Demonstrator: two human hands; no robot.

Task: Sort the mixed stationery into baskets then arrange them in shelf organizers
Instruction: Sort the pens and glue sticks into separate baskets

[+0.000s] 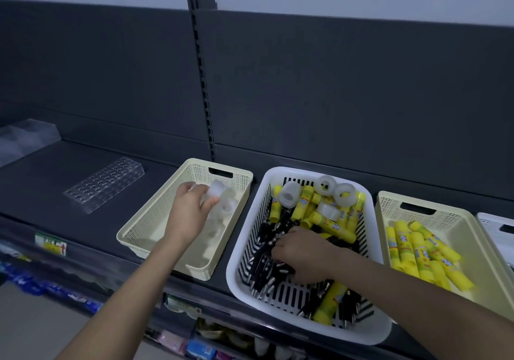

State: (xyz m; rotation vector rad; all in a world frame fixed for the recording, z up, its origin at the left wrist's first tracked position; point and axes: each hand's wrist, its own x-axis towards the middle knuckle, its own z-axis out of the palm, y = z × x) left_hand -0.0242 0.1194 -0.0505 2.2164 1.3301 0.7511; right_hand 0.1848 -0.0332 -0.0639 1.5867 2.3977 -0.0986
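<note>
Now your left hand [192, 209] pinches a tape roll [217, 190] over the cream basket [154, 216] for sorting; right hand [303, 251] among pens [265, 266], grip unclear.

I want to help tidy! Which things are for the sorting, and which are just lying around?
For the job: white basket, tape rolls, glue sticks, pens, left cream basket, right cream basket, clear organizer, left hand holding a tape roll, right hand among the pens.

Just lying about: packets on the lower shelf, shelf label.
</note>
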